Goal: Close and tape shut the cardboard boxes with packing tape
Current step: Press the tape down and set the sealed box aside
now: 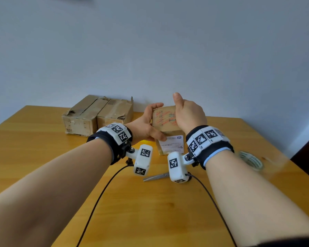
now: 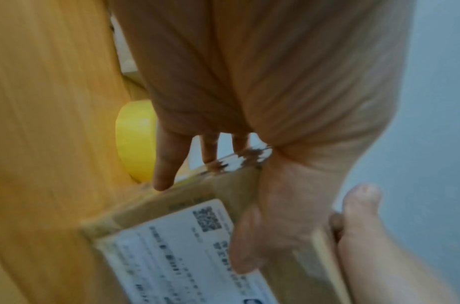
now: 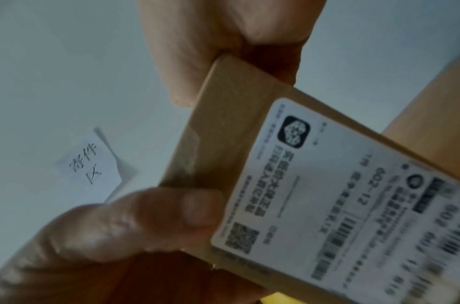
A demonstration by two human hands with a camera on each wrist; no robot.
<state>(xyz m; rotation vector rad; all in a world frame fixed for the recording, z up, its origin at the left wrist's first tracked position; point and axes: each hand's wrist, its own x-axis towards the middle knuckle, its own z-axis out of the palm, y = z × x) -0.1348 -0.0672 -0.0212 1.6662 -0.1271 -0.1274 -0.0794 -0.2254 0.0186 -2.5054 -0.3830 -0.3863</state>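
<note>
A small cardboard box (image 1: 165,120) stands on end at the middle of the wooden table (image 1: 43,157), with red scribbles on its upper face and a white shipping label (image 1: 171,144) on the side towards me. My left hand (image 1: 146,122) grips its left side, fingers curled over the far edge and thumb (image 2: 249,236) pressed on the front by the label (image 2: 176,257). My right hand (image 1: 188,113) holds the upper right corner (image 3: 231,67), its thumb sticking up. A clear tape roll (image 1: 251,160) lies to the right of my right wrist.
Two larger worn cardboard boxes (image 1: 96,116) sit side by side against the wall at the back left. Scissors (image 1: 156,176) lie on the table below my wrists. A yellow object (image 2: 135,139) sits by the box under my left hand. Black cables (image 1: 100,198) trail towards me.
</note>
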